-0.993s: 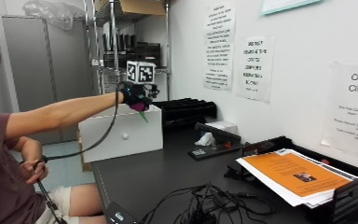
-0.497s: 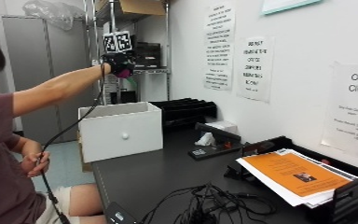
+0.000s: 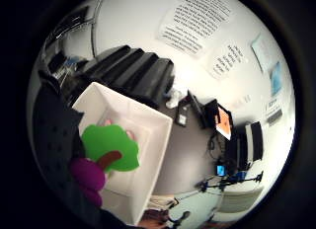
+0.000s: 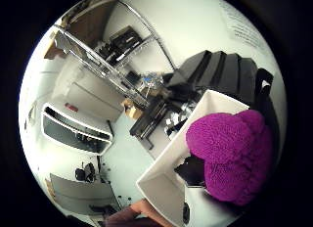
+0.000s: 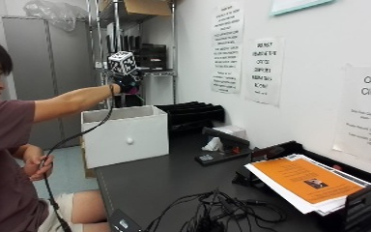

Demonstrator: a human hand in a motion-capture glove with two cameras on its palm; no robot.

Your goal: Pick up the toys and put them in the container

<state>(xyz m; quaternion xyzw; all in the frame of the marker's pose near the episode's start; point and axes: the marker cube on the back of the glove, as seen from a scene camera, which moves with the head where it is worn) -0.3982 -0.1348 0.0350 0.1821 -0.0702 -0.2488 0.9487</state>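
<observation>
— Where is your hand, and what is in it?

— My gloved right hand is raised above the white container, which stands at the bench's far left end. My fingers are curled round a purple knitted toy with a green felt top. It sits right against my palm.

— Which way does it lie from the box?

— The open box is straight beneath the toy, at about six o'clock from my hand in the outside view. The toy's long axis, from purple body to green top, points down into the box. Something pink already lies on the box floor; I cannot tell what it is.

— And the other hand?

— My bare left hand hangs low by my lap round a cable, well apart from the box. The right one is the nearer.

— Anything in the way?

— I judge not. Moving right along the bench: black trays behind the box, then a tangle of cables, then an orange-covered paper stack, all well apart from the drop.
</observation>
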